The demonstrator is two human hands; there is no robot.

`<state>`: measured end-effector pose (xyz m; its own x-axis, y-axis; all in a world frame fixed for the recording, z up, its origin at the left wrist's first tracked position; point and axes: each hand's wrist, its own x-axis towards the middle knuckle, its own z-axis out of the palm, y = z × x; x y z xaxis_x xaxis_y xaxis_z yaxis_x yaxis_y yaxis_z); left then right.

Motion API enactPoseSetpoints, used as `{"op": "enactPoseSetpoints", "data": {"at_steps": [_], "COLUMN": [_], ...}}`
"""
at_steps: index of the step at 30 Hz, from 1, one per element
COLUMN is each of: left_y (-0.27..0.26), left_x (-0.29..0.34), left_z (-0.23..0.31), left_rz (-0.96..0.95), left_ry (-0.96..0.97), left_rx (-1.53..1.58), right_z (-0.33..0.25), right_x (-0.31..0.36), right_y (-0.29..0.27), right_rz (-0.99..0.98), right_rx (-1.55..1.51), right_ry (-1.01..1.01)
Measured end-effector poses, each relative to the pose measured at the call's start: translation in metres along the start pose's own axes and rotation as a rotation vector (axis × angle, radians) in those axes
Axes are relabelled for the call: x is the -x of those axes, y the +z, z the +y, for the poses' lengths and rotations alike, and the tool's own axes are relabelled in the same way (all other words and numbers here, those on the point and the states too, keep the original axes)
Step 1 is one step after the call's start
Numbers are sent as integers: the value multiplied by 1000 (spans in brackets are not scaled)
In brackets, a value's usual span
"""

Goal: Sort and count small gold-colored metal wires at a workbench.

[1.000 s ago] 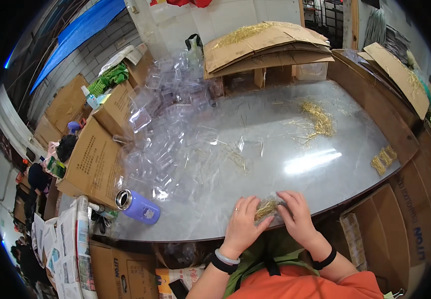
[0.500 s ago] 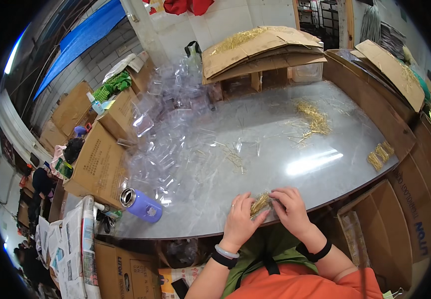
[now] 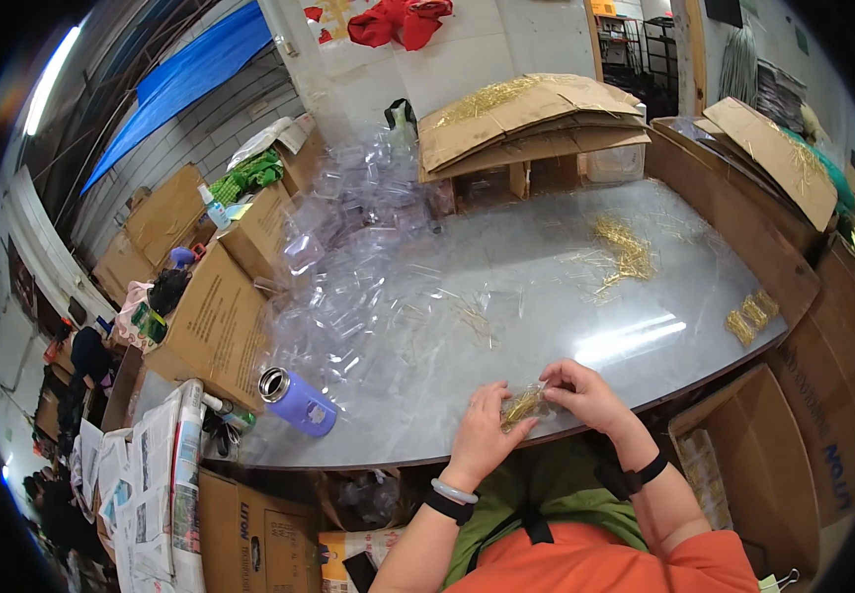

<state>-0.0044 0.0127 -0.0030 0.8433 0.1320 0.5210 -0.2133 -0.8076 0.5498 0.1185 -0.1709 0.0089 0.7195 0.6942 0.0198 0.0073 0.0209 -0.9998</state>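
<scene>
On the grey table (image 3: 546,306), clear boxes (image 3: 343,252) and a purple bottle (image 3: 310,409) are crowding the left, cardboard (image 3: 536,111) the back. Near the front edge, your left hand (image 3: 482,433) and right hand (image 3: 590,400) are pinching a gold-filled packet (image 3: 523,406).

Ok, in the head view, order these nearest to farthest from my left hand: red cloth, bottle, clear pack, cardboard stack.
1. Clear pack: in the left hand's fingers.
2. Bottle: to its left, near the table's front edge.
3. Cardboard stack: ahead, at the table's far side.
4. Red cloth: on the wall behind.
</scene>
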Motion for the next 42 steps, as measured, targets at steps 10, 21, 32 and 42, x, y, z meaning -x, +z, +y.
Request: {"op": "enactPoseSetpoints", "data": {"at_steps": [10, 21, 32, 42], "left_y": [11, 5, -2, -9], "left_x": [9, 1, 6, 1], "left_z": [-9, -8, -6, 7], "left_rz": [23, 42, -12, -74], "left_ry": [16, 45, 18, -48], "left_rx": [8, 24, 4, 31], "right_z": [6, -8, -2, -5], "right_x": [31, 10, 11, 1], "right_y": [49, 31, 34, 29], "right_rz": [371, 351, 258, 275], "right_rx": [905, 698, 637, 578], "right_ry": [-648, -447, -430, -346]}}
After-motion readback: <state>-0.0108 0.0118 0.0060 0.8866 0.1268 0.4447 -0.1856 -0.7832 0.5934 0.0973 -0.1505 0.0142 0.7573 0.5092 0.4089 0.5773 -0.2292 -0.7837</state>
